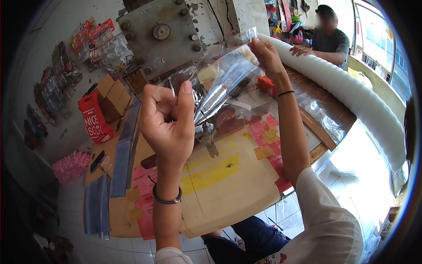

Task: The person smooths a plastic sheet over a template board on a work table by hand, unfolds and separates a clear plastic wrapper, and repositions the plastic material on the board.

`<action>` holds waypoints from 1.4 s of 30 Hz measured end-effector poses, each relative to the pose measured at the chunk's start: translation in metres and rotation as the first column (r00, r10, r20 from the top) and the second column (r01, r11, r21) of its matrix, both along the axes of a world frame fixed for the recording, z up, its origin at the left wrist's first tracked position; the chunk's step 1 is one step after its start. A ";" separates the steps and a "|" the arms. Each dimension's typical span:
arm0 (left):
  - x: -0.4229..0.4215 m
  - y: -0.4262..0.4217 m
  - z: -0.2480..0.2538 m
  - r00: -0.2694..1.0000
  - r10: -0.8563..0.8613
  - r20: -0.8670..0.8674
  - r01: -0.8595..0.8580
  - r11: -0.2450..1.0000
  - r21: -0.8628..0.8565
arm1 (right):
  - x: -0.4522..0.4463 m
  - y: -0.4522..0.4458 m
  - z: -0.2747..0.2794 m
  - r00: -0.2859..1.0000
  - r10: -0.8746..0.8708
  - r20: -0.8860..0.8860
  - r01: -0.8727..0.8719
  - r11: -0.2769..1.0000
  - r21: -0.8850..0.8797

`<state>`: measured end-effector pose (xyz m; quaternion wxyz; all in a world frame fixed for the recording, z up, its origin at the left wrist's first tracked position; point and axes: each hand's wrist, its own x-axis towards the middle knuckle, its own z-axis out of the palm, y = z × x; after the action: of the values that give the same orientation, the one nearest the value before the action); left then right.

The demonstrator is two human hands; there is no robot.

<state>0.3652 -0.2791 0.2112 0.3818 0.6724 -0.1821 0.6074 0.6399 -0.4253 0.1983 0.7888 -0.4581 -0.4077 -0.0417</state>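
A clear, shiny plastic sheet, perhaps a bag, is stretched at a slant above the table in front of a machine. My left hand is closed on its lower left end, with fingers curled and thumb pointing up. Farther up and to the right, my right hand pinches the opposite corner between thumb and fingers. Below the plastic lies a tan work board with yellow and red tape. Glare and creases in the film make its exact edges hard to see.
A metal press plate stands behind. At left are blue-grey plastic strips, a red "NICE SO" pouch, a cardboard box and a phone. A long white roll runs along the right, where another person rests a hand.
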 end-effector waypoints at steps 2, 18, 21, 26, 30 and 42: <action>0.000 0.003 0.000 0.999 -0.002 -0.038 0.002 1.000 0.000 | 0.005 -0.002 -0.001 0.999 0.010 0.047 -0.009 1.000 -0.026; -0.039 0.026 0.026 0.853 0.015 -0.522 -0.055 0.997 -0.062 | -0.008 -0.013 0.011 0.998 -0.032 -0.061 0.037 0.996 0.082; -0.048 0.038 0.033 0.811 0.024 -0.585 -0.032 0.999 -0.003 | -0.002 -0.015 0.010 0.994 0.091 0.065 -0.088 0.995 -0.046; -0.047 0.050 0.032 0.736 0.103 -0.669 -0.029 0.992 0.121 | 0.003 -0.015 0.010 0.992 -0.015 0.128 0.028 0.994 -0.103; -0.045 0.049 0.030 0.683 0.117 -0.721 -0.017 0.989 0.144 | 0.006 -0.014 0.007 0.991 -0.051 0.125 0.058 0.997 -0.054; -0.046 0.054 0.031 0.704 0.124 -0.699 -0.026 0.988 0.149 | 0.005 -0.014 0.006 0.991 -0.052 0.122 0.065 0.992 -0.105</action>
<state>0.3193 -0.2251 0.2418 0.3534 0.8835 -0.0332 0.3058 0.6447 -0.4394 0.2046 0.7355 -0.5089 -0.4418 -0.0699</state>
